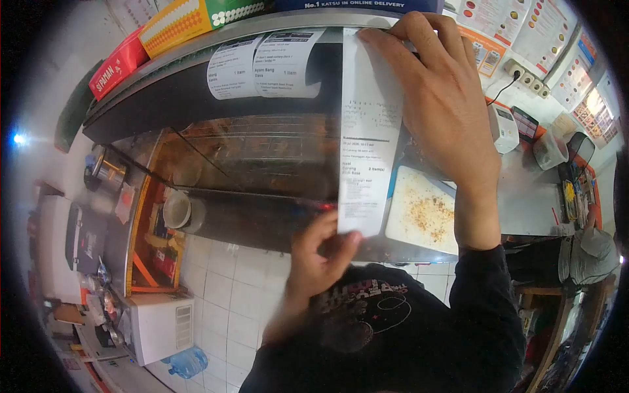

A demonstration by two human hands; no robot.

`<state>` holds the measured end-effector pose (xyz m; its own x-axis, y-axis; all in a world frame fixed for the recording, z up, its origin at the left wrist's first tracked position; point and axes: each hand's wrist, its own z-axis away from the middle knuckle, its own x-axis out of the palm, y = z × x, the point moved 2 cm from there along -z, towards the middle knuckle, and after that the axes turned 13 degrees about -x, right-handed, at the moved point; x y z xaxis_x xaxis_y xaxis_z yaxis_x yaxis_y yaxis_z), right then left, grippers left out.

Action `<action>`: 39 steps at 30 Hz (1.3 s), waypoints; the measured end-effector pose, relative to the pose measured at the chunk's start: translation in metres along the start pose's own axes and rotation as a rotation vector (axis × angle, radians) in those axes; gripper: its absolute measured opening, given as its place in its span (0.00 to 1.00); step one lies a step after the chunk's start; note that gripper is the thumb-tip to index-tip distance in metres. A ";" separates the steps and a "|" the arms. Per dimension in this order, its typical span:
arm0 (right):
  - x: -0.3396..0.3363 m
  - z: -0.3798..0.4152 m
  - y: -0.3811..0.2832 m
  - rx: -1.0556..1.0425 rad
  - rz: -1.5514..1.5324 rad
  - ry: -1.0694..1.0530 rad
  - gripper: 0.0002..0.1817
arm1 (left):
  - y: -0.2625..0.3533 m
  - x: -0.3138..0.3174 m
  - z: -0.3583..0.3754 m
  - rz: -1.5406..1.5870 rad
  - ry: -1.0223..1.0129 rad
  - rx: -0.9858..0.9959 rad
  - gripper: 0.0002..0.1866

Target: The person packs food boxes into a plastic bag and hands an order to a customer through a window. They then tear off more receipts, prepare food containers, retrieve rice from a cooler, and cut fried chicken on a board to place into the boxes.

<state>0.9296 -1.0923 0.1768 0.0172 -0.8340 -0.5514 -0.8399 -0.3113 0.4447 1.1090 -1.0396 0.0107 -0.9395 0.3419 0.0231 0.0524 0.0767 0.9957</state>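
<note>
A long white printed receipt (363,157) hangs in front of me from the metal shelf edge, over a dark glass-fronted cabinet (262,154). At its top, my right hand (449,98) has fingers bent over the shelf edge, with one fingertip pressing on the paper. My left hand (320,252), slightly blurred, pinches the receipt's lower left corner between thumb and finger. To the left of it, two shorter order slips (262,65) hang side by side from the same edge.
Right of the receipt, a white cutting board (419,209) with brown crumbs lies on the metal counter. Boxes (196,26) stand along the shelf top. A power strip (527,78) is on the right wall. Another person (593,255) is at the far right.
</note>
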 end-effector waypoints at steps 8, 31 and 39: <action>-0.008 -0.012 0.005 0.055 -0.268 -0.023 0.17 | -0.003 -0.007 0.000 -0.064 -0.034 0.043 0.14; -0.017 -0.017 -0.004 0.007 -0.141 -0.086 0.16 | -0.005 -0.002 -0.008 0.023 -0.053 0.056 0.17; 0.014 -0.012 -0.007 0.041 -0.011 0.078 0.12 | -0.012 -0.015 -0.005 -0.292 -0.003 0.136 0.19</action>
<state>0.9421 -1.1071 0.1743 0.0674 -0.8644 -0.4983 -0.8607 -0.3030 0.4091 1.1211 -1.0503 -0.0015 -0.9203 0.2898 -0.2627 -0.1748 0.2961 0.9390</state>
